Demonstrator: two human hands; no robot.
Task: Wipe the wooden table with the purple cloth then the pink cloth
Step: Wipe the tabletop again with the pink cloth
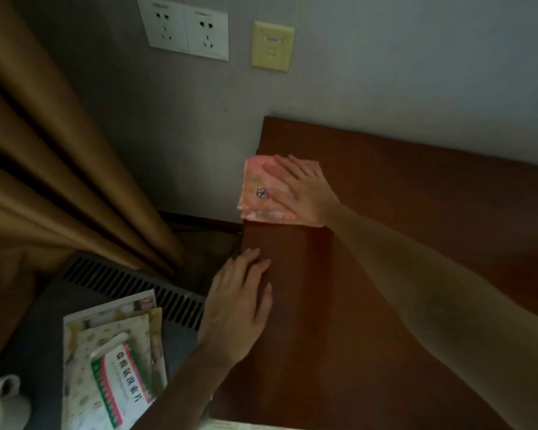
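One pink cloth [269, 189], folded, at the left edge of the wooden surface [401, 228], overhanging slightly. Pressed flat under the right hand [302, 189], fingers straight and spread, no curled grip. Left hand [239, 302] nearer along that same edge, flat, holding nothing. No purple cloth in view. Likely the second step, the pink-cloth wipe. Next: sweeping away from the edge across the surface under steady pressure. Two hands, two wall sockets [185, 27] above the cloth.
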